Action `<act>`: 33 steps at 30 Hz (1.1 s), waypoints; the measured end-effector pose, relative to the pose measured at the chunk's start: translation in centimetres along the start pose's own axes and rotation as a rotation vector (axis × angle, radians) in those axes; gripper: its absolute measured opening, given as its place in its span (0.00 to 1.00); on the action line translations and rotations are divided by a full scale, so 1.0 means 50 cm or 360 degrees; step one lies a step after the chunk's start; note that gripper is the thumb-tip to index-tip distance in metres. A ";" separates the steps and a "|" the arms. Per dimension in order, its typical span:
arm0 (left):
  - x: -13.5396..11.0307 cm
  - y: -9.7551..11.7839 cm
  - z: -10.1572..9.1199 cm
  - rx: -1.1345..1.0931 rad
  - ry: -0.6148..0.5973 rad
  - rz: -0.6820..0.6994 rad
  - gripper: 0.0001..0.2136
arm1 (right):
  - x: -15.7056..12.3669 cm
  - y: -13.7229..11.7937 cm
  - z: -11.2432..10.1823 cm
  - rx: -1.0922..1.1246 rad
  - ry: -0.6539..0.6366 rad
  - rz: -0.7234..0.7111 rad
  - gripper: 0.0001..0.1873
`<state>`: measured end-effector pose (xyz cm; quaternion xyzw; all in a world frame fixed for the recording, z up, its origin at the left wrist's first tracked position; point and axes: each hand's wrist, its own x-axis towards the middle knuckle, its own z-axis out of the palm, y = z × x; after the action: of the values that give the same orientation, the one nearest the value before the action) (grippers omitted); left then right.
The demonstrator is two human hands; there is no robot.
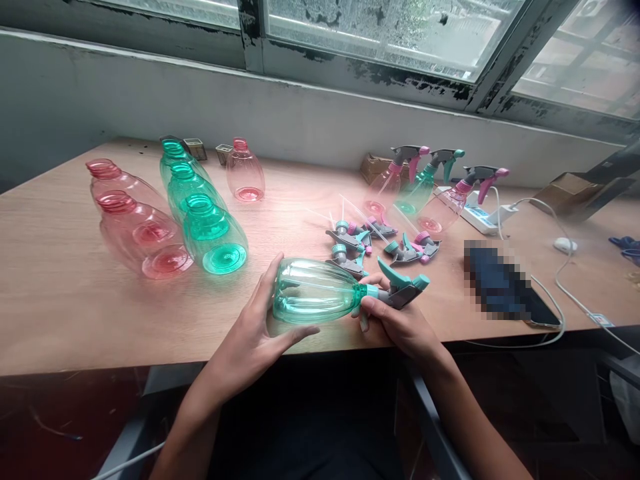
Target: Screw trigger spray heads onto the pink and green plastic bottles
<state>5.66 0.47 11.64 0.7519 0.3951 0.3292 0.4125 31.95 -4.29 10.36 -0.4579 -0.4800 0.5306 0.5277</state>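
I hold a clear green spray bottle (313,291) on its side over the table's front edge. My left hand (257,333) wraps round the bottle's base end. My right hand (400,325) grips the neck, where a grey and teal trigger sprayer head (403,283) sits on the bottle. Just behind it lies a pile of several loose trigger heads (373,243) with thin white dip tubes.
Empty green bottles (203,207) and pink bottles (135,220) stand at the left, one pink bottle (245,170) behind them. Three assembled spray bottles (425,190) stand at the back right beside a white power strip (475,217). A phone (505,283), cables and a cardboard box (565,193) lie on the wooden table (60,293).
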 end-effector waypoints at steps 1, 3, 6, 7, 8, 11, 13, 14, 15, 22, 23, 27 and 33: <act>0.000 -0.001 0.000 -0.0006 -0.0001 0.0000 0.47 | 0.000 0.000 0.000 0.0006 -0.0001 0.0003 0.15; 0.000 -0.002 0.000 -0.0018 -0.0003 -0.0004 0.47 | -0.001 -0.001 0.001 0.0014 0.0004 0.0009 0.15; 0.001 -0.004 0.000 -0.0038 -0.0005 -0.0003 0.47 | -0.001 -0.002 0.002 0.0028 0.0005 0.0009 0.15; 0.001 -0.004 0.000 -0.0040 -0.0005 -0.0002 0.47 | -0.002 -0.003 0.003 0.0036 0.0004 0.0005 0.15; 0.001 -0.004 0.000 -0.0040 -0.0004 -0.0003 0.47 | -0.002 -0.003 0.003 0.0045 0.0002 0.0000 0.15; 0.001 -0.003 0.000 -0.0034 0.0000 -0.0006 0.47 | -0.001 -0.004 0.004 0.0056 0.0013 -0.0014 0.15; 0.001 -0.002 0.000 -0.0031 0.0005 -0.0005 0.47 | -0.001 -0.004 0.004 0.0049 0.0013 -0.0014 0.15; 0.001 -0.002 0.000 -0.0028 0.0009 -0.0005 0.47 | 0.000 -0.004 0.004 0.0047 0.0008 -0.0014 0.14; 0.000 -0.002 0.000 -0.0023 0.0013 -0.0004 0.47 | 0.000 -0.005 0.004 0.0046 0.0003 -0.0014 0.14; 0.000 -0.004 0.001 -0.0029 0.0015 -0.0007 0.47 | 0.000 -0.004 0.003 -0.0015 0.0018 -0.0006 0.16; 0.000 -0.004 0.001 -0.0029 0.0015 -0.0007 0.47 | 0.000 -0.003 0.002 -0.0011 0.0021 -0.0006 0.16; 0.000 -0.005 0.001 -0.0030 0.0011 -0.0007 0.47 | 0.000 -0.001 0.001 0.0031 0.0003 -0.0010 0.16; 0.001 -0.004 0.000 -0.0033 0.0010 -0.0006 0.47 | 0.000 -0.004 0.003 0.0033 0.0012 -0.0013 0.16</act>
<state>5.60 0.58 11.45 0.7458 0.3944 0.3349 0.4196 31.83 -4.29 10.59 -0.4525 -0.4744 0.5317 0.5362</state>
